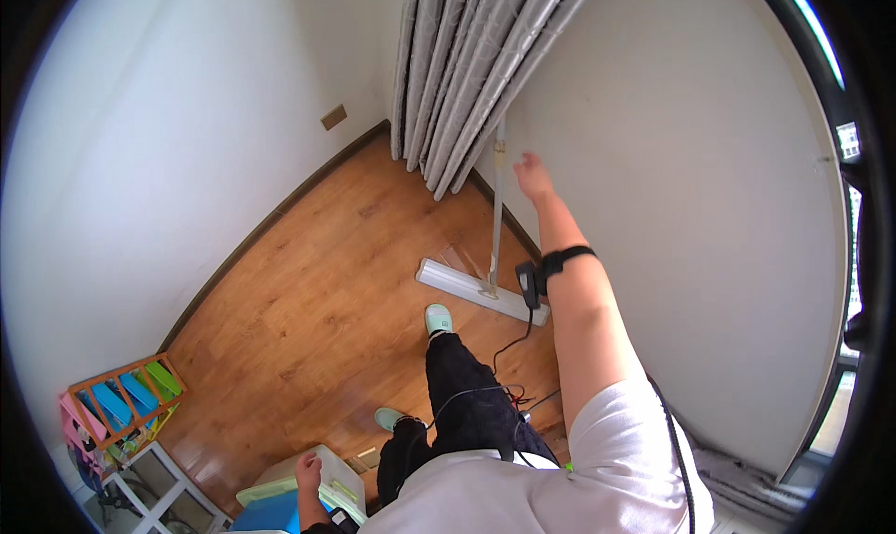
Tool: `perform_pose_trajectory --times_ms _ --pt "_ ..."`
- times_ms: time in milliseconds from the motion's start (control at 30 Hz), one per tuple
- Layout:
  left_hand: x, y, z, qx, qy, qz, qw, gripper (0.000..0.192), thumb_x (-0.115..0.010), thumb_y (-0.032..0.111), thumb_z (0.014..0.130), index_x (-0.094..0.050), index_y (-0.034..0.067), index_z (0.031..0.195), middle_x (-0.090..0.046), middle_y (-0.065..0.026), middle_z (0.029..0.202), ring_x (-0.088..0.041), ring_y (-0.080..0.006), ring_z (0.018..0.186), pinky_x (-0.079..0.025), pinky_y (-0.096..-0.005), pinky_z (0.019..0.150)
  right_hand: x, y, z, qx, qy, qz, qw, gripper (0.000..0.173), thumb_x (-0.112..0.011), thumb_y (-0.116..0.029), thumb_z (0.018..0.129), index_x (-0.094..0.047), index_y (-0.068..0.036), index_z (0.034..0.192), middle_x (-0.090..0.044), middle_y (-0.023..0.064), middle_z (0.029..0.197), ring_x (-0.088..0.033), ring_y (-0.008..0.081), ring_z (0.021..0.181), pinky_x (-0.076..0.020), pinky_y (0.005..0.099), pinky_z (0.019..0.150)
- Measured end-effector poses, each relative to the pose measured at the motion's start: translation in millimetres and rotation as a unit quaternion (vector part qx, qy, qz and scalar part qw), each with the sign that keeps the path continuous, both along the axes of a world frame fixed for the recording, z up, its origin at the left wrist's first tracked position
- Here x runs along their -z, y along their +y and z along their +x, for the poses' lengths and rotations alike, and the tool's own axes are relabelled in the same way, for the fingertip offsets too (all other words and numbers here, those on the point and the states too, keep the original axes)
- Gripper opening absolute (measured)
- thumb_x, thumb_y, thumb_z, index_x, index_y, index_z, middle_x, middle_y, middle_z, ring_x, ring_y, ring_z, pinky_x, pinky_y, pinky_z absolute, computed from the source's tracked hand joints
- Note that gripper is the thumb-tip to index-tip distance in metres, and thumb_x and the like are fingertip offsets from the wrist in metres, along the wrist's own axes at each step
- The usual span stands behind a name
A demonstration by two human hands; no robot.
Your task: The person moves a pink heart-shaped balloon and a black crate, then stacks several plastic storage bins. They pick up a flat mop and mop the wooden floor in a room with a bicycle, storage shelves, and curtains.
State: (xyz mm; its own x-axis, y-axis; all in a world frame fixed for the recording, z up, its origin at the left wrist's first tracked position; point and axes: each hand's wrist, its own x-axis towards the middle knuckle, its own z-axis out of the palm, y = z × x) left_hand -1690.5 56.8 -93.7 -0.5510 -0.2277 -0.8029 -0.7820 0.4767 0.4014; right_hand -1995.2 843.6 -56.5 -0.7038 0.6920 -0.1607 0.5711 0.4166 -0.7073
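My right hand (pixel 533 175) reaches forward at the end of an outstretched arm. Its fingers are slightly bent around nothing, just to the right of the pole (pixel 498 205) of a flat mop, with a small gap between them. The pole leans upright by the wall, its top hidden behind the grey curtain (pixel 483 65). The wide, pale mop head (pixel 455 280) lies on the wood floor in front of my foot. My left hand (pixel 308 469) hangs low, fingers loosely bent and holding nothing, above a lidded plastic storage box (pixel 336 479).
A wooden rack (pixel 129 401) with coloured bins stands against the left wall, beside a white-framed piece (pixel 150 509). Dark cables (pixel 514 345) run along my arm and legs. A wall outlet (pixel 334 117) sits near the corner. Windows (pixel 833 411) line the right side.
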Motion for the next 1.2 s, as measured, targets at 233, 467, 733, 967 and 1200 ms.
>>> perform_pose_trajectory --times_ms 233,467,733,967,1200 --pt "-31.9 86.9 -45.0 0.068 -0.010 -0.020 0.997 0.029 -0.061 0.012 0.078 -0.058 0.003 0.105 -0.062 -0.0121 0.091 -0.059 -0.0185 0.082 -0.047 -0.0299 0.073 2.8 59.2 -132.6 -0.004 0.040 -0.102 0.994 0.055 -0.057 -0.026 0.074 -0.047 0.002 0.121 -0.052 0.0232 0.118 -0.051 0.0340 0.109 -0.0398 0.0366 0.091" --pt "-27.9 131.3 -100.9 0.135 0.003 0.005 0.991 0.031 -0.061 0.013 0.078 -0.057 0.002 0.107 -0.062 -0.0117 0.093 -0.059 -0.0186 0.084 -0.047 -0.0296 0.074 3.4 44.6 -118.8 -0.059 0.061 -0.174 0.981 0.051 -0.059 -0.029 0.075 -0.052 0.005 0.111 -0.060 0.0207 0.101 -0.058 0.0298 0.094 -0.0437 0.0360 0.080" --pt "-57.0 265.3 -244.0 0.216 0.158 0.135 0.954 0.028 -0.060 0.006 0.081 -0.055 0.002 0.108 -0.060 -0.0064 0.095 -0.056 -0.0135 0.089 -0.046 -0.0258 0.079 -27.3 41.3 -16.1 0.137 0.091 -0.094 0.982 0.045 -0.059 -0.031 0.079 -0.053 0.006 0.103 -0.061 0.0179 0.086 -0.059 0.0296 0.075 -0.0459 0.0376 0.072" --pt "-156.5 447.5 -331.9 0.420 0.290 0.201 0.836 0.033 -0.061 0.010 0.080 -0.054 0.002 0.111 -0.059 -0.0123 0.107 -0.056 -0.0209 0.101 -0.043 -0.0316 0.089 -21.4 36.1 53.5 0.209 0.130 -0.036 0.969 0.027 -0.061 -0.025 0.079 -0.055 0.001 0.087 -0.057 0.0110 0.068 -0.055 0.0202 0.061 -0.0447 0.0345 0.058" --pt "-241.8 535.0 -324.5 0.498 0.335 0.379 0.705 0.062 -0.069 0.016 0.075 -0.039 0.006 0.128 -0.048 -0.0103 0.126 -0.044 -0.0211 0.118 -0.035 -0.0382 0.096 -40.4 -35.8 123.9 0.143 0.090 -0.158 0.973 0.016 -0.065 -0.016 0.077 -0.059 -0.002 0.074 -0.059 0.0059 0.065 -0.056 0.0142 0.061 -0.0460 0.0325 0.055"
